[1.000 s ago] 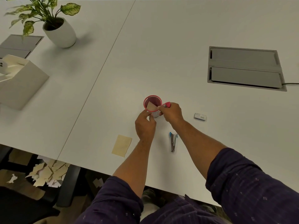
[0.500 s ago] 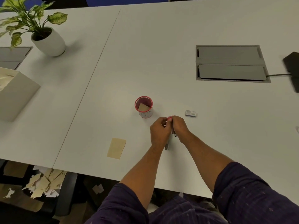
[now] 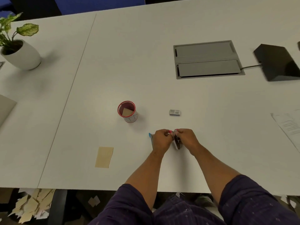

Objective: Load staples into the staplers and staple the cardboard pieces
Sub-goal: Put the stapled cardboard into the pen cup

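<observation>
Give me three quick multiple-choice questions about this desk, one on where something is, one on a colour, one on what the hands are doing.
1. Where does the loose cardboard piece lie?
A. inside the plant pot
B. flat on the table, left of the hands
C. on the grey hatch

2. What colour is the rim of the cup?
A. red
B. green
C. yellow

3. What are the hands doing?
A. resting flat on the table
B. both gripping a small stapler
C. lifting the cup

Answers: 1 B, it lies flat on the table. 2 A, the rim is red. 3 B, the left hand and right hand hold the stapler between them.
</observation>
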### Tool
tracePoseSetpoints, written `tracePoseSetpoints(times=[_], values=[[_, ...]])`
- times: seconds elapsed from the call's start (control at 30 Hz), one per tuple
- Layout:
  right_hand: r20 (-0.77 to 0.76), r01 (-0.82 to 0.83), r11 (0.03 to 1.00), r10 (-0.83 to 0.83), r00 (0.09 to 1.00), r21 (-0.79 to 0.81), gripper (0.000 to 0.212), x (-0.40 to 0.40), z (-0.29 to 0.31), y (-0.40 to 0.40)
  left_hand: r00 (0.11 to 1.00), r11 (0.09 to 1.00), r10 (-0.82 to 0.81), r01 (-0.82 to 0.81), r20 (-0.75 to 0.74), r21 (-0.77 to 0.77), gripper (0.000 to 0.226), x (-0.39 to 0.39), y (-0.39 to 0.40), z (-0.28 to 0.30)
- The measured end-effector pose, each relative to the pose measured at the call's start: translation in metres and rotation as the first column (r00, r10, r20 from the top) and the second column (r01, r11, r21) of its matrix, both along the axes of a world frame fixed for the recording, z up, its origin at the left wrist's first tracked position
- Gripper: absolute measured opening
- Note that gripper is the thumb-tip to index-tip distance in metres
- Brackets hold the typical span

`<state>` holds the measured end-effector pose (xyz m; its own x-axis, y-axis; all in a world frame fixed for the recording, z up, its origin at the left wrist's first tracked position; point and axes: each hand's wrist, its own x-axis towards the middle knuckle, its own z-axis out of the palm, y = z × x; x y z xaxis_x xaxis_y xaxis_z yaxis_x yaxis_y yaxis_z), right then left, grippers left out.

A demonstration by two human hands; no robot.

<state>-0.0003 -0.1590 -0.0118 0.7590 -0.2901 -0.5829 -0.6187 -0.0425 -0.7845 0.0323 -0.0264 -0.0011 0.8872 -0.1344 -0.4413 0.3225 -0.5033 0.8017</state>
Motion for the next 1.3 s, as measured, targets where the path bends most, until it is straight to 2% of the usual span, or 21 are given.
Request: tracePoseSetpoints(times=[0.1,0.27,0.37,0.4,0.47,0.6,0.73,0.97,1.3], values=[[0.003,-0.027,0.995,0.028,1.0,-0.099,0.023,-0.008,-0.003,-0.009,0.999,0.999,-0.035,0.034,0.011,0.03,0.015,-0.003,-0.008,-0.004],[-0.003,0.023,0.953,-0.025,1.0,-0.301,0.015,-0.016,0.0,-0.01,0.997,0.995,-0.083,0.083,0.009,0.052,0.017,-0.006,-0.02,-0.005],[-0.011,0.049,0.935,-0.056,0.998,-0.352,0.016,-0.02,0.0,-0.009,0.995,0.994,-0.09,0.088,0.031,0.06,0.006,-0.008,-0.028,-0.003],[-0.017,0.054,0.93,-0.064,0.998,-0.363,0.017,-0.021,0.0,-0.008,0.996,0.994,-0.079,0.077,0.03,0.073,0.013,-0.009,-0.03,-0.003],[-0.035,0.057,0.923,-0.076,0.996,-0.379,0.018,-0.023,0.0,-0.008,0.998,0.992,-0.062,0.059,0.027,0.107,0.023,-0.01,-0.031,-0.004],[-0.088,0.028,0.916,-0.069,0.994,-0.401,0.016,-0.023,-0.001,-0.006,0.998,0.99,-0.044,0.039,0.034,0.139,0.01,-0.01,-0.029,-0.006],[-0.088,0.018,0.918,-0.057,0.994,-0.396,0.016,-0.021,0.001,-0.004,0.997,0.983,-0.065,0.059,0.032,0.173,0.008,-0.007,-0.024,-0.007],[-0.063,0.019,0.917,-0.048,0.997,-0.397,0.028,-0.017,0.002,-0.003,0.994,0.983,-0.106,0.101,0.023,0.152,0.013,-0.005,-0.019,-0.013],[-0.06,-0.015,0.929,-0.008,0.998,-0.369,0.02,-0.02,-0.004,-0.005,0.991,0.983,-0.131,0.132,-0.015,0.125,0.016,-0.005,-0.015,-0.015]])
